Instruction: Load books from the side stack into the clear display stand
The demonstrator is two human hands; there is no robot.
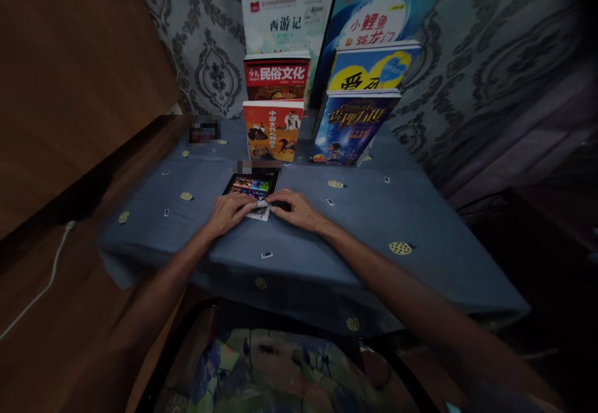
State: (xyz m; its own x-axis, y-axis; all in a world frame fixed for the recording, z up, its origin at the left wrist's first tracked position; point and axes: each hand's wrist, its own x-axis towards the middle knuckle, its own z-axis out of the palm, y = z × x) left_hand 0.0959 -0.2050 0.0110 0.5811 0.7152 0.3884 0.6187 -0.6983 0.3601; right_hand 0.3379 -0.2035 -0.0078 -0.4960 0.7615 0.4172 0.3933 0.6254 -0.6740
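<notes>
A dark tablet (252,185) with a lit colourful screen lies flat on the blue tablecloth (383,226). My left hand (228,212) rests at its near left corner, fingers curled onto a small white card-like thing (260,213). My right hand (295,208) lies at the near right corner, fingers bent over a small dark object (281,205) that I cannot name. Both hands touch the white item between them.
Several children's books stand in two tiered rows behind the tablet: an orange one (272,130) and a dark blue one (350,126) in front. A wooden panel (70,89) lies at left with a white cable (51,270). A patterned curtain (490,76) hangs behind.
</notes>
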